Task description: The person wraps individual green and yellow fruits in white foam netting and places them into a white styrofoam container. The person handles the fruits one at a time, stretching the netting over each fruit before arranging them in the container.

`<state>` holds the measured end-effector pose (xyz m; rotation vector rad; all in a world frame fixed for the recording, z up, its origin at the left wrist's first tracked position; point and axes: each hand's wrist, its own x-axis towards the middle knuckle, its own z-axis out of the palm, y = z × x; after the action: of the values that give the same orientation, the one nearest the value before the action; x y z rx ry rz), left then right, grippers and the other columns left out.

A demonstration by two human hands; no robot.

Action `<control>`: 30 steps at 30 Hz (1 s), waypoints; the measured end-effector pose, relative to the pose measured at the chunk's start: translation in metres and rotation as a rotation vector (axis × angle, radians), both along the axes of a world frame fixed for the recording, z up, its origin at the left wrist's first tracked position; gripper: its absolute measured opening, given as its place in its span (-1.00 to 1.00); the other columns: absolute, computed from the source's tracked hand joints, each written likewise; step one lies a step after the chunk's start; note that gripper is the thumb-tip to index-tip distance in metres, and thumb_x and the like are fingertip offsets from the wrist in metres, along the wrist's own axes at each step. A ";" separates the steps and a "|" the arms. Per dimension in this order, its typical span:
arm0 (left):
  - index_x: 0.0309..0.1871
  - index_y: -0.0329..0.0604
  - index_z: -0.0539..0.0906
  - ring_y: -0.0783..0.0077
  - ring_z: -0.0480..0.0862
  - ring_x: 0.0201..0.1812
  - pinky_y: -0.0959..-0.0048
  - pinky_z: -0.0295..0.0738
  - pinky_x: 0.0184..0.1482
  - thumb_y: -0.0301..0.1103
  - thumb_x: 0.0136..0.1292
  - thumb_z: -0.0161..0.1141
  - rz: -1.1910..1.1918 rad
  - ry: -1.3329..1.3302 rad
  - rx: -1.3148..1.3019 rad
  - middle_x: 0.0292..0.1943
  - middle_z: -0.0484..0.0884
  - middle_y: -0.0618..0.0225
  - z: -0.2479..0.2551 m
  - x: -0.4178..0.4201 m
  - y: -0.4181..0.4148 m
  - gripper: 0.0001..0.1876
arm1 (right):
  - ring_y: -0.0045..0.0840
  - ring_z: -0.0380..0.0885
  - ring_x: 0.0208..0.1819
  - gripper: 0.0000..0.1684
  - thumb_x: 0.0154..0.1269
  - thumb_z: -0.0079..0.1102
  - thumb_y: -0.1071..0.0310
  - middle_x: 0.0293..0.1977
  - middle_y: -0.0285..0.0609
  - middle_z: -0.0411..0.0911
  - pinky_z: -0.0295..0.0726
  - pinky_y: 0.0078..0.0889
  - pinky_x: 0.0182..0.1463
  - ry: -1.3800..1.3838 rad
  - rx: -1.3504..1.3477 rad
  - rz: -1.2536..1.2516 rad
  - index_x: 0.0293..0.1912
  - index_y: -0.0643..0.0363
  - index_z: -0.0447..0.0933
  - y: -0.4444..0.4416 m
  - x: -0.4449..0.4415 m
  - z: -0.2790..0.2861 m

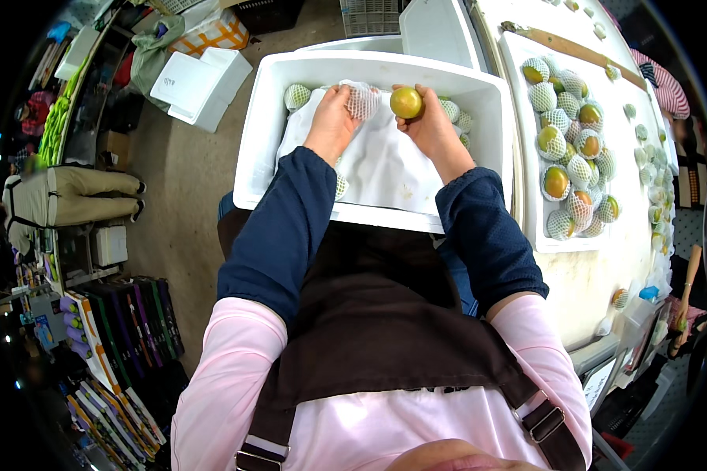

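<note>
In my left hand point(331, 120) is a white foam fruit net point(362, 100), its mesh bunched between my fingers. A round yellow-green fruit point(406, 103) sits in the fingers of my right hand point(436, 129), bare of any net. Both hands are over a large white foam box point(374, 62). A white sheet point(383, 171) covers much of the inside of the box. Netted fruits show at its sides, one at the far left corner point(297, 97) and several at the right point(451, 110); the sheet hides what lies under it.
On the table point(571, 282) to my right, a white foam lid point(521, 147) bears many netted fruits, with more beyond it. Another foam box point(203, 88) stands on the floor at left. A person point(82, 194) is by the left shelves; a striped sleeve point(663, 82) shows across the table.
</note>
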<state>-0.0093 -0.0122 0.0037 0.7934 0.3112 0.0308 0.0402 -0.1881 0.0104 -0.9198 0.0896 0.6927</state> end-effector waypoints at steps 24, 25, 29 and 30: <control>0.29 -0.15 0.30 0.35 0.53 0.13 0.32 0.51 0.14 -0.27 0.28 0.24 -0.357 -0.129 0.218 0.10 0.48 0.22 0.000 -0.011 -0.012 -0.44 | -0.57 0.52 -0.21 -0.73 0.37 0.02 0.23 -0.24 -0.25 0.54 0.51 -0.51 -0.09 -0.295 -0.253 -0.003 -0.10 0.20 0.51 -0.002 0.010 -0.027; 0.28 -0.15 0.31 0.36 0.56 0.06 0.40 0.53 0.04 -0.27 0.21 0.30 -0.315 -0.137 0.294 0.05 0.51 0.21 0.001 -0.011 -0.014 -0.40 | -0.63 0.49 -0.34 -0.76 0.36 0.03 0.28 -0.32 -0.27 0.52 0.49 -0.64 -0.23 -0.353 -0.373 -0.004 -0.11 0.25 0.50 -0.004 0.011 -0.025; 0.12 -0.19 0.38 0.37 0.60 -0.11 0.41 0.52 -0.16 -0.23 0.04 0.40 -0.150 -0.113 0.805 -0.11 0.58 0.15 -0.026 -0.001 -0.007 -0.40 | -0.69 0.40 -0.44 -0.83 0.31 0.07 0.38 -0.43 -0.31 0.46 0.41 -0.66 -0.31 -0.543 -0.454 -0.002 -0.17 0.28 0.47 0.004 0.007 -0.026; 0.08 -0.20 0.40 0.35 0.60 -0.11 0.36 0.51 -0.16 -0.23 -0.02 0.42 -0.112 -0.115 0.960 -0.13 0.59 0.11 -0.028 0.000 -0.006 -0.39 | -0.69 0.38 -0.45 -0.84 0.30 0.08 0.39 -0.45 -0.31 0.45 0.40 -0.65 -0.32 -0.576 -0.451 -0.007 -0.18 0.28 0.47 0.006 0.005 -0.023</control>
<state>-0.0097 -0.0184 -0.0242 1.7534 0.1265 0.1255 0.0448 -0.1825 -0.0129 -1.5217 -0.2735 0.3810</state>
